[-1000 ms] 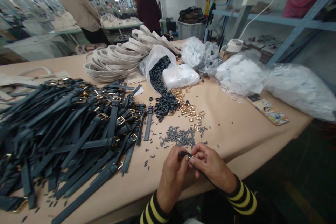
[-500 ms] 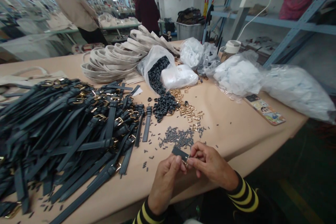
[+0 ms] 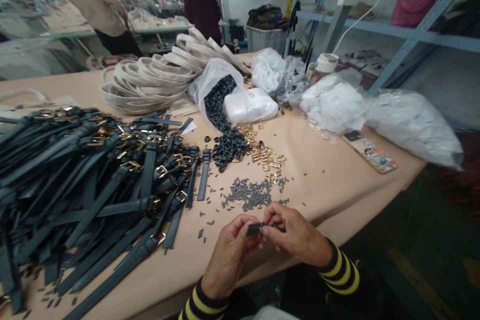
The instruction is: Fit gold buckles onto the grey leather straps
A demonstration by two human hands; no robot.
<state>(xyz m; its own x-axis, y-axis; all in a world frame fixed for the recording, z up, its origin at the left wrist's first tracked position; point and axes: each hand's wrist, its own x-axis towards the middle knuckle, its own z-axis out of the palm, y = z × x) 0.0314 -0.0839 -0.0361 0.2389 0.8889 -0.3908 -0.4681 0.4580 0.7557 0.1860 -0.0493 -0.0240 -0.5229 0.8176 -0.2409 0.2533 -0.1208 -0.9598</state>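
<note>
Head view: the left hand (image 3: 228, 255) and right hand (image 3: 296, 232) meet at the near edge of the desk (image 3: 337, 185), each grip clamped on a short dark strap (image 3: 254, 229) held between them. Straps (image 3: 93, 180) pile at left; pins (image 3: 249, 195) lie just beyond the hands.

Blue metal shelving (image 3: 408, 35) behind tan table (image 3: 337, 190)
</note>
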